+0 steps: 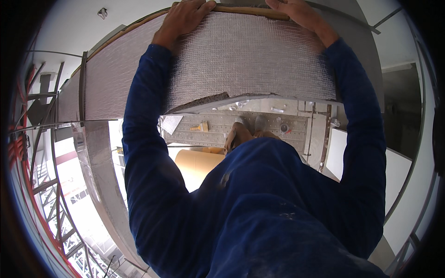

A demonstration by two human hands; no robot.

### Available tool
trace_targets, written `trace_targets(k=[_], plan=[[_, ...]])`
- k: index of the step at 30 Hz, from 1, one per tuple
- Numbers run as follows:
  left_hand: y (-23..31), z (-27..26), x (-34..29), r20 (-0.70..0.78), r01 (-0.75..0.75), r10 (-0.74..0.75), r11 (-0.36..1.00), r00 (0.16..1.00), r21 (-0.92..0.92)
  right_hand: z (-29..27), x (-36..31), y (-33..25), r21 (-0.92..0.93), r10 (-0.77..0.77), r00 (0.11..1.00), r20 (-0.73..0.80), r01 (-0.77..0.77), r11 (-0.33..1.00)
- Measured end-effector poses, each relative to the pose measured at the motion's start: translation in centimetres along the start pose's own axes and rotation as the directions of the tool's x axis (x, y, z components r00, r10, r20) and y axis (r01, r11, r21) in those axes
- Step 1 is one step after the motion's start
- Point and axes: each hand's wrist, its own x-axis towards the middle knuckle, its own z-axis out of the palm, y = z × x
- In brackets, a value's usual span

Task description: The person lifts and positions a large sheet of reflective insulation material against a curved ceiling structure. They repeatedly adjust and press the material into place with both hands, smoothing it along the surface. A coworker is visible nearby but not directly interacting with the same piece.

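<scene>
A silver foil-faced insulation sheet (250, 55) covers the side of a long duct in front of me, its brownish edge showing along the top. My left hand (184, 19) is closed over that top edge, thumb pointing right. Farther right, my right hand (302, 17) grips the same edge, with its fingertips partly cut off by the picture's upper rim. Both arms are stretched forward and up. Along the lower border of the sheet, a ragged dark strip (201, 101) of insulation is exposed.
Below is a perforated metal platform (208, 139) where my feet stand, with a yellow-handled brush (200, 127) and a small round container (284, 128) on it. A tan roll (197, 162) lies lower down. Metal framework and red cables (16, 153) run at left; a white panel (394, 171) stands right.
</scene>
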Motion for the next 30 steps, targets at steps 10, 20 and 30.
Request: trace_targets(k=[10,20,30], plan=[[-0.65,0.24,0.2,0.0,-0.055,0.055,0.998,0.998,0.017,-0.01,0.08,0.12,0.04,0.023,1.0,0.015,-0.023,0.999],[-0.65,0.3,0.25,0.008,-0.022,0.022,0.999,1.0,0.026,0.0,0.21,0.21,0.018,-0.001,1.0,0.02,0.0,1.0],[-0.65,0.16,0.27,0.018,-0.014,0.014,1.0,1.0,0.0,-0.05,0.42,0.45,-0.006,-0.029,0.999,0.024,0.029,1.0]])
